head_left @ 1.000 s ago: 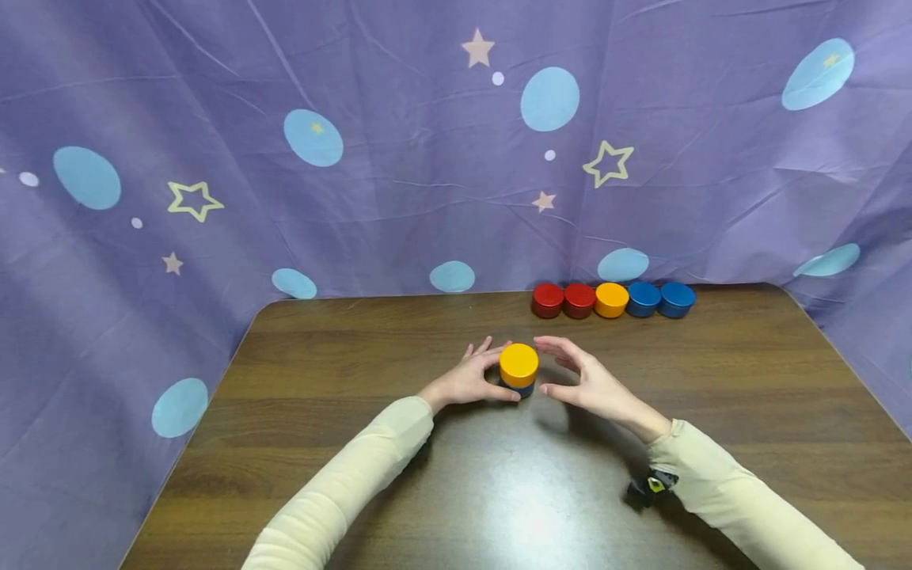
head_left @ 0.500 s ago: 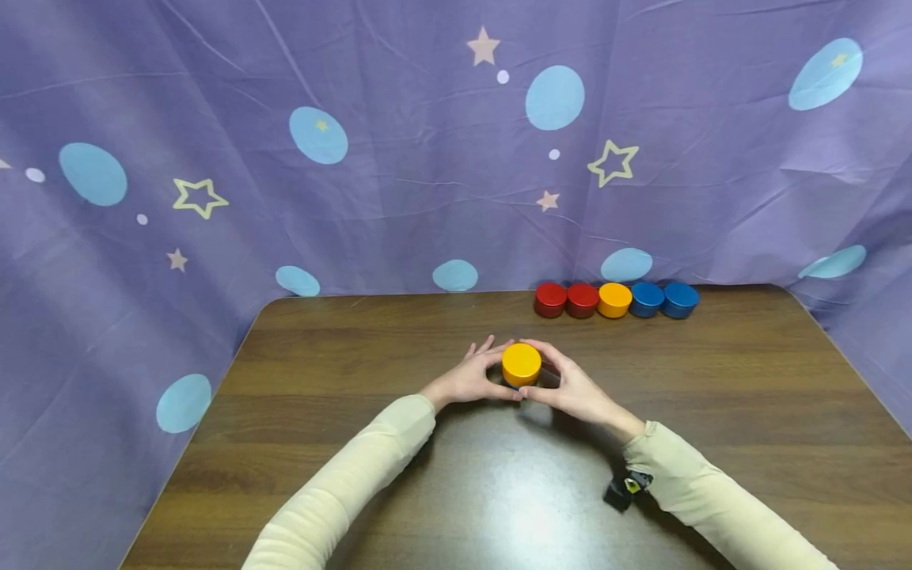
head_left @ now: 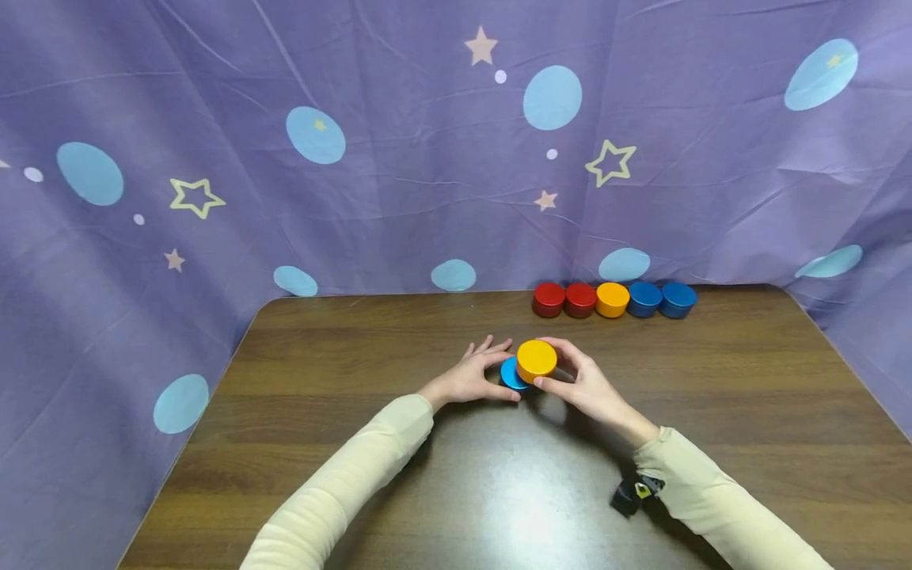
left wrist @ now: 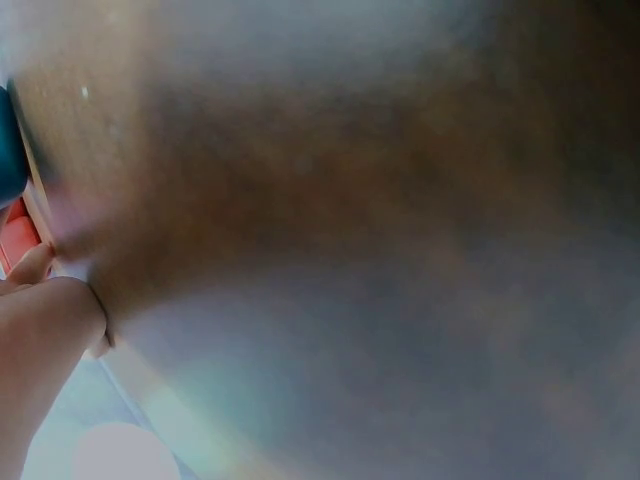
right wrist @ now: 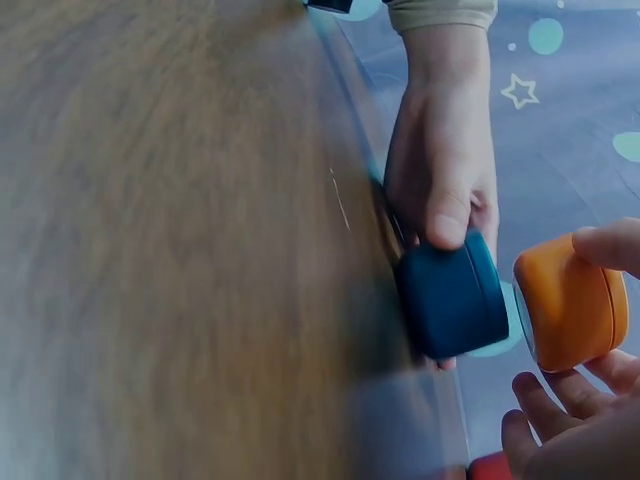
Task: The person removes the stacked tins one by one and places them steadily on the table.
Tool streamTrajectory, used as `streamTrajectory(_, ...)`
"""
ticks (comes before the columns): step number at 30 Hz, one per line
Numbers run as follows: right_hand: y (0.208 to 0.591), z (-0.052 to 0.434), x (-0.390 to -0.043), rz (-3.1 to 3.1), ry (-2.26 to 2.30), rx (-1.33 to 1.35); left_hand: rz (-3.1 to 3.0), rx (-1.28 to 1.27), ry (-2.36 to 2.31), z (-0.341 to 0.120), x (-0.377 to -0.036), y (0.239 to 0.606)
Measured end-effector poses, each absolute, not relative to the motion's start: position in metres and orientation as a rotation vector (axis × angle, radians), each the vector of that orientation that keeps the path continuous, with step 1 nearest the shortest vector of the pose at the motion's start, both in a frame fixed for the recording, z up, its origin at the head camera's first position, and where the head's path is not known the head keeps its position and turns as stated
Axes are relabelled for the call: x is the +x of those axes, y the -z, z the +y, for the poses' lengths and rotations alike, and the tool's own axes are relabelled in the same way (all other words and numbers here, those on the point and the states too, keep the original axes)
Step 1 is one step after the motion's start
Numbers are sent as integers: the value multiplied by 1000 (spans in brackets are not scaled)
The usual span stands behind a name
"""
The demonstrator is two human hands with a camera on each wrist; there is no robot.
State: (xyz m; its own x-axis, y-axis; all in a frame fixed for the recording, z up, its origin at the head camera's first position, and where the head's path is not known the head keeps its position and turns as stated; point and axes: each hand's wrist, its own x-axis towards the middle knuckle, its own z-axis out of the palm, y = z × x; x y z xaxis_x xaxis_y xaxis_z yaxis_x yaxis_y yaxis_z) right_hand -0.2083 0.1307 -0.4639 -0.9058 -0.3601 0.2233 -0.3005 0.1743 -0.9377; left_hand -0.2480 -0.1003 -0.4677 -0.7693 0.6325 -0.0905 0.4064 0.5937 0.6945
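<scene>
Orange cylinder sits pinched in the right hand, lifted just off the blue cylinder, which the left hand grips against the table. Beyond both hands, five cylinders line the far edge.

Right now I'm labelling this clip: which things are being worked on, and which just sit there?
In hand:
orange block, held by right hand
blue block, held by left hand

Lying about:
row of five blocks
</scene>
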Motion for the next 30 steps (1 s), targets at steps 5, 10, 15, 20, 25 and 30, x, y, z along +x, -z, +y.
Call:
streamTrajectory(5,461,138,-207,2371,1862,-649,2493,836,-963,-102,-248,468)
streamTrajectory(10,459,144,-207,2377,1853,-644,2490,839,-969,-102,-248,468)
streamTrajectory(15,458,152,-207,2401,1831,-645,2490,851,-984,-101,-249,468)
streamTrajectory(20,459,166,-209,2439,1805,-598,2491,858,-1000,-101,-249,468)
streamTrajectory(25,460,181,-210,2472,1795,-540,2489,867,-1000,-99,-248,467)
streamTrajectory(30,463,191,-213,2480,1818,-528,2489,867,-1013,-99,-247,468)
